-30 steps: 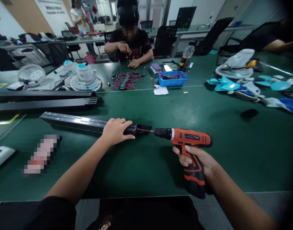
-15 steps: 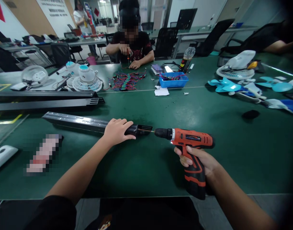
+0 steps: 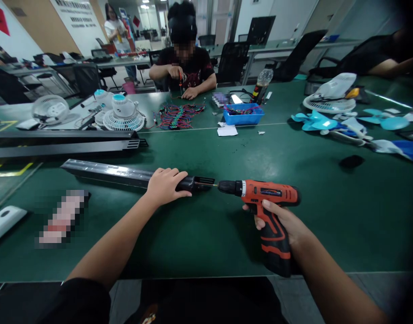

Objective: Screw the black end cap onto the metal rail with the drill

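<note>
A long black metal bar (image 3: 105, 171) lies across the green table (image 3: 199, 234), its vented end pointing right. My left hand (image 3: 165, 185) presses down on it close to that end. My right hand (image 3: 281, 222) grips the handle of an orange and black cordless drill (image 3: 265, 194). The drill lies level, and its bit touches the bar's right end (image 3: 203, 182).
Two more black bars (image 3: 65, 143) lie at the left behind the first. Small white fans (image 3: 123, 112), a bundle of coloured wires (image 3: 177, 114), a blue tray (image 3: 242, 113) and blue fan blades (image 3: 323, 122) lie further back. A person (image 3: 184, 63) works opposite.
The hands, drill and bar stay put. The view has shifted slightly, and my right hand's grip on the drill handle has adjusted a little.
</note>
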A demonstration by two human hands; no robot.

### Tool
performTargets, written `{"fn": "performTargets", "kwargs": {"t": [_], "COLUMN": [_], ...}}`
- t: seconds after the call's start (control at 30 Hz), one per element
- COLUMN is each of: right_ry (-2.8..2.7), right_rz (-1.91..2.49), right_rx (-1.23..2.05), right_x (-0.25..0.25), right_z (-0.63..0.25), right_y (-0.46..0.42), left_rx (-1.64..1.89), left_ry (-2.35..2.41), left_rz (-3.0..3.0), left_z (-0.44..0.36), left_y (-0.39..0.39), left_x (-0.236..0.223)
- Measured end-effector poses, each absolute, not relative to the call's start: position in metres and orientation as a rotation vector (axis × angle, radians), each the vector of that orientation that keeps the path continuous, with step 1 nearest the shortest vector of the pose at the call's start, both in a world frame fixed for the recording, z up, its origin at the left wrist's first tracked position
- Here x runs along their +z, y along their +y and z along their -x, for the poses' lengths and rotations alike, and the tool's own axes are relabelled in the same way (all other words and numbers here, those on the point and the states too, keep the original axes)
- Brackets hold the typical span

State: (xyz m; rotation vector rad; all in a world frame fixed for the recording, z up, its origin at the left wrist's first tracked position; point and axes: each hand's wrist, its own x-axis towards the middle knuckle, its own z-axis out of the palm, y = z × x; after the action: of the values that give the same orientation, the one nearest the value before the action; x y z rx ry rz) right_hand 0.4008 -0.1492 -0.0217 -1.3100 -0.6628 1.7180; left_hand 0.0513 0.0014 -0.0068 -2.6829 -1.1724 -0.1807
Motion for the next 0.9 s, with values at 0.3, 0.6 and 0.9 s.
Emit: {"fn": "performTargets", "kwargs": {"t": [0.3,0.6,0.9], "right_ry": [-0.68,-0.673,-0.602], "right_rz": [1.259,0.955,0.909], "right_rx": [1.783,1.985,2.017], "right_x": [-0.024,-0.044,-0.049], "right_z": [-0.402,-0.411,-0.412], "right_y": [-0.15,-0.152,-0.15], "left_rx": [-0.178,-0.187,-0.193], "left_ry": [-1.172,-1.153,-1.142], "left_rz": [2.682,2.675,2.67], "left_z": [-0.051,-0.051,-0.05], "left_y": [0.001,0.002,-0.001], "left_x": [-0.007,-0.008,-0.008]}}
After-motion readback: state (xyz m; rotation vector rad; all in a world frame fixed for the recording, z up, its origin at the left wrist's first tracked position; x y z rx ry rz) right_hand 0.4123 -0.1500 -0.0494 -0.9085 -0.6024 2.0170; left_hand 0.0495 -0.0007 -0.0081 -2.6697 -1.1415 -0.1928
